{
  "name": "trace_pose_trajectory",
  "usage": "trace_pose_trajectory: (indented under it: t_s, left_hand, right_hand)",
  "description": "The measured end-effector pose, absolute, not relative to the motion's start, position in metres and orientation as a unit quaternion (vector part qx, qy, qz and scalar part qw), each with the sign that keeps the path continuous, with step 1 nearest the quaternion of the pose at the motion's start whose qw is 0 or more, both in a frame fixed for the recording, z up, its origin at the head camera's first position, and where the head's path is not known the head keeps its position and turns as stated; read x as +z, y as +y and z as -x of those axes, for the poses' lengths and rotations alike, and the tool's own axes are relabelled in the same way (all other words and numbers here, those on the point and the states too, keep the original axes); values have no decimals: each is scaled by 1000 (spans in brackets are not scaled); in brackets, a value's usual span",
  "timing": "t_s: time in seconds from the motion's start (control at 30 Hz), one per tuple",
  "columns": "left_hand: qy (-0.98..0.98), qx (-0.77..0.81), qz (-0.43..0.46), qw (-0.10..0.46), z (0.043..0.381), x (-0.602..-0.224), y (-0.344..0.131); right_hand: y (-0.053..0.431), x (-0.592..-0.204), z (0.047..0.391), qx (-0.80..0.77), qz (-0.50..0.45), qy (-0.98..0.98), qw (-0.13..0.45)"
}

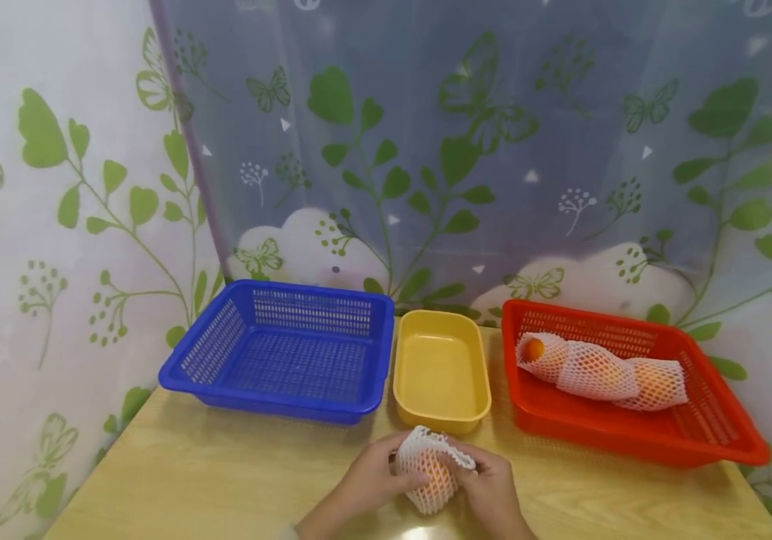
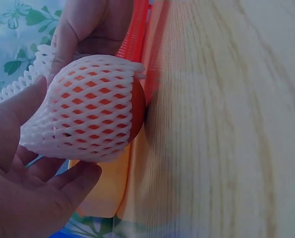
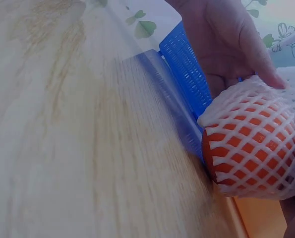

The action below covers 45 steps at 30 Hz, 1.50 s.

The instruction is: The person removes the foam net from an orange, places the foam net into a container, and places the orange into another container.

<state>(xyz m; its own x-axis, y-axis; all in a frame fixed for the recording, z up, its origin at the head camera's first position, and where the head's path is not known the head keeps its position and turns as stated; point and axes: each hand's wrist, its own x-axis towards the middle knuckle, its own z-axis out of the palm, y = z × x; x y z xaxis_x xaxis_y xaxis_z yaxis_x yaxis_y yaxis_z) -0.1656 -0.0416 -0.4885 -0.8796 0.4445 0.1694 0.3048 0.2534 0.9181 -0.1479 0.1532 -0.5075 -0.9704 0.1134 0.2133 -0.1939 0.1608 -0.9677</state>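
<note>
Head view showed my left hand and right hand together, both gripping the orange fruit through its foam net sleeve, before the yellow tray; fruit seemed firm, light, bruisable; sleeve, soft and stretchy; the middle probably suited holding; I could read no writing, label or brand.

The foam net looks matt. The blue basket, red basket and yellow tray are glossy plastic, the counter smooth wood.

Four netted fruits; two baskets; one tray
</note>
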Motion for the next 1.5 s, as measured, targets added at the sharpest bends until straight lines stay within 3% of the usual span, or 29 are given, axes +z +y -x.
trace_pose_trajectory:
  t_s: [0.27, 0.67, 0.87, 1.13, 1.5]
  left_hand:
    - [805, 546, -228, 45, 174, -490, -45]
    - [813, 557, -161, -47, 173, -493, -56]
    - [807, 566, -151, -78, 173, -495, -50]
    - [813, 560, -149, -67, 167, -499, -44]
    - [790, 583, -187, 4, 163, -491, -46]
  right_hand:
    - [150, -506, 156, 650, -47, -748, 121]
    - [146, -506, 160, 667, -110, -737, 3]
    - [147, -510, 158, 660, -100, -745, 3]
    - [151, -514, 154, 651, -58, -756, -32]
    - [157, -509, 151, 649, -28, -760, -38]
